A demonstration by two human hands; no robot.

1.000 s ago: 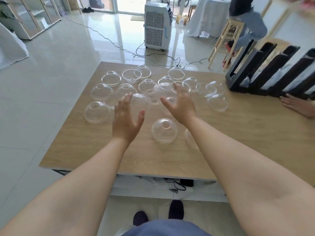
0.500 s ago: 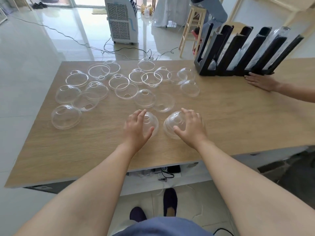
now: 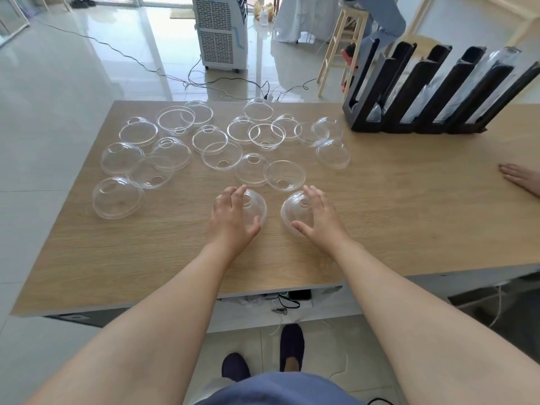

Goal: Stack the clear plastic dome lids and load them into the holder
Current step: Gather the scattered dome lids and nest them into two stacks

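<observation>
Head view: left hand (image 3: 232, 220) cups a dome lid (image 3: 257, 207) on the bench (image 3: 409, 214), fingers curled over its crown, thumb at the near rim. Right hand (image 3: 320, 219) grips a second lid (image 3: 293, 207) just beside it likewise. More lids (image 3: 222, 141) lie scattered across the far left of the bench. Black slotted holder (image 3: 415, 95) stands at the far right edge, clear stacks in some slots. Another person's hand (image 3: 521, 178) rests flat at right.

Clear dome lids (image 3: 222, 150) lie scattered; black holder (image 3: 415, 92) stands far right.
</observation>
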